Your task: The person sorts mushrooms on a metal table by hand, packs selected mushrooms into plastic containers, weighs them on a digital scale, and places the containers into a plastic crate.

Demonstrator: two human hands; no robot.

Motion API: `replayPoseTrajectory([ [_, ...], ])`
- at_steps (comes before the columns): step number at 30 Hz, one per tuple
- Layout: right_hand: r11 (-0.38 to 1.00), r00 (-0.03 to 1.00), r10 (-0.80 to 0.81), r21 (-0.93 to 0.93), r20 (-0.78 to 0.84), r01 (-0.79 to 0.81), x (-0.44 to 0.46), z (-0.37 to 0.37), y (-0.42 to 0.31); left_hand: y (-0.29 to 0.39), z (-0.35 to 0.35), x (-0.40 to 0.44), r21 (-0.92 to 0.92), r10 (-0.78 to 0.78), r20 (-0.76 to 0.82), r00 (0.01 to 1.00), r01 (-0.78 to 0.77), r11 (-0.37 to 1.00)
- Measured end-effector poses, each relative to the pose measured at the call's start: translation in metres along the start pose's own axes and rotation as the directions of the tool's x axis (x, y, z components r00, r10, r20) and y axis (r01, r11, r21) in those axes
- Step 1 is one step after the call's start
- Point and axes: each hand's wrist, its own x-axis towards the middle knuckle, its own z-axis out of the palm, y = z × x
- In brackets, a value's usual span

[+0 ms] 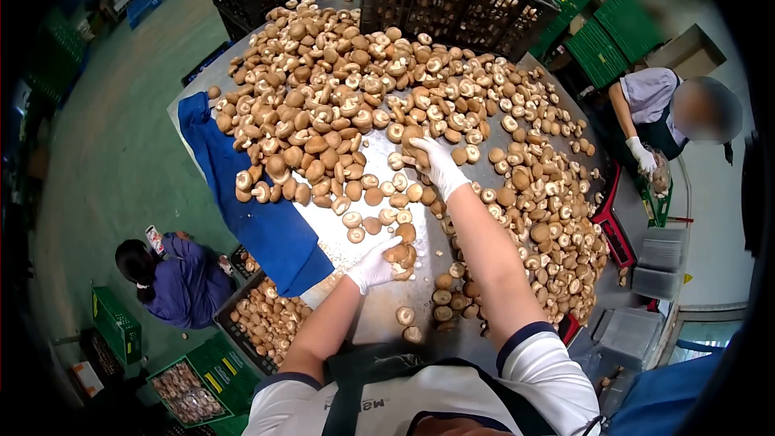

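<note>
My left hand (374, 267), in a white glove, is closed around a few brown mushrooms (399, 257) low over the near part of the metal table (374, 315). Farther forward, my right hand (440, 165), also gloved, grips a brown mushroom (413, 139) at the edge of the big heap. Its fingers partly hide what it holds. A large pile of mushrooms (315, 105) covers the far left of the table, and another spread (557, 226) lies to the right. Several loose ones (371, 225) lie between my hands, some stem up.
Black crates of mushrooms (452, 4) stand at the far edge. A blue cloth (242, 210) hangs over the left edge, above a mushroom-filled crate (270, 315). At right, a gloved co-worker (650, 101) holds a bag; clear plastic trays (634, 339) are stacked nearby. Another person (190, 278) crouches at left.
</note>
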Motion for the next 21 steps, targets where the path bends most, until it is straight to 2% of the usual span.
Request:
replayPoseTrajectory([
  [4,0.896,0.996,-0.025,0.444,0.082,-0.013,-0.058,-0.015,0.003,-0.002,0.014,-0.003,0.125,0.056,0.004,0.998,-0.056,0.991],
  [7,0.809,0.981,-0.054,0.584,0.185,-0.066,-0.134,-0.019,0.003,0.000,-0.008,0.007,-0.033,0.046,0.159,0.986,-0.041,0.999],
  [8,0.844,0.973,-0.113,0.536,0.202,-0.014,-0.148,-0.036,0.018,0.001,-0.017,0.008,-0.032,0.058,0.045,0.997,-0.057,0.998],
  [9,0.847,0.951,-0.116,0.529,0.288,-0.057,-0.174,-0.037,0.018,0.000,-0.025,0.009,-0.031,0.073,0.069,0.995,-0.071,0.997],
  [11,0.907,0.984,-0.160,0.405,0.081,0.114,-0.228,-0.023,0.018,-0.008,0.006,0.001,0.055,0.155,-0.091,0.984,-0.150,0.987],
  [12,0.929,0.968,-0.200,0.343,0.153,0.138,-0.240,-0.036,0.028,-0.022,0.047,-0.005,0.097,0.210,-0.234,0.949,-0.192,0.977],
  [13,0.952,0.977,-0.215,0.230,0.019,0.205,-0.254,-0.042,0.039,-0.025,0.038,-0.002,-0.004,0.073,0.166,0.983,-0.074,0.997],
  [14,0.950,0.980,-0.198,0.251,0.021,0.186,-0.271,-0.050,0.051,-0.036,0.028,0.000,0.060,0.109,0.112,0.988,-0.116,0.991],
  [15,0.947,0.983,-0.182,0.274,0.026,0.168,-0.295,-0.043,0.047,-0.051,0.047,-0.002,0.130,0.148,0.062,0.987,-0.155,0.979],
  [16,0.955,0.984,-0.171,0.251,0.044,0.155,-0.314,-0.042,0.048,-0.069,0.072,-0.002,0.190,0.188,-0.213,0.959,-0.148,0.970],
  [17,0.954,0.980,-0.199,0.227,-0.004,0.194,-0.329,-0.047,0.057,-0.068,0.036,0.007,0.156,0.008,0.130,0.992,-0.028,0.987],
  [19,0.948,0.962,-0.256,0.169,-0.098,0.270,-0.359,-0.060,0.072,-0.091,0.053,0.007,0.342,0.005,-0.059,0.998,0.016,0.940],
  [21,0.918,0.949,-0.275,0.251,-0.151,0.306,-0.394,-0.066,0.079,-0.111,0.066,0.005,0.389,-0.036,-0.061,0.997,0.057,0.920],
])
